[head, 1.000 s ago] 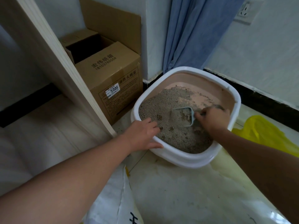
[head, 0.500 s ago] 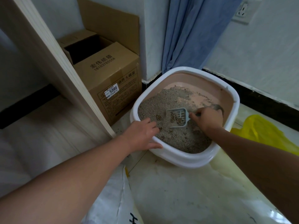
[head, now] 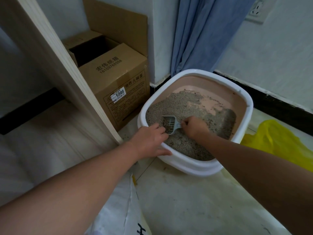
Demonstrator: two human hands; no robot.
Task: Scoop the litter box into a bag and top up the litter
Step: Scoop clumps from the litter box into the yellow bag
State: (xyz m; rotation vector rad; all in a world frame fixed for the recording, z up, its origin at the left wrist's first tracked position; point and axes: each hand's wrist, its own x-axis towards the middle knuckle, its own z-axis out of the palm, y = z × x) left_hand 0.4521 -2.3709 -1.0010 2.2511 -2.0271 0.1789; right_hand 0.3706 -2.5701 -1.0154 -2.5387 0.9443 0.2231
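Right hand (head: 194, 128) grips the scoop (head: 170, 123) inside the litter box (head: 191, 165), blade pointing left; left hand (head: 149, 143) clasps the box's near-left rim; yellow bag (head: 279, 141) lies right of box.

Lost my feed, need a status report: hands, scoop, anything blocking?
Right hand shut on scoop, loaded, over litter. Left hand gripping litter box rim. Yellow bag right of box, nothing blocking.
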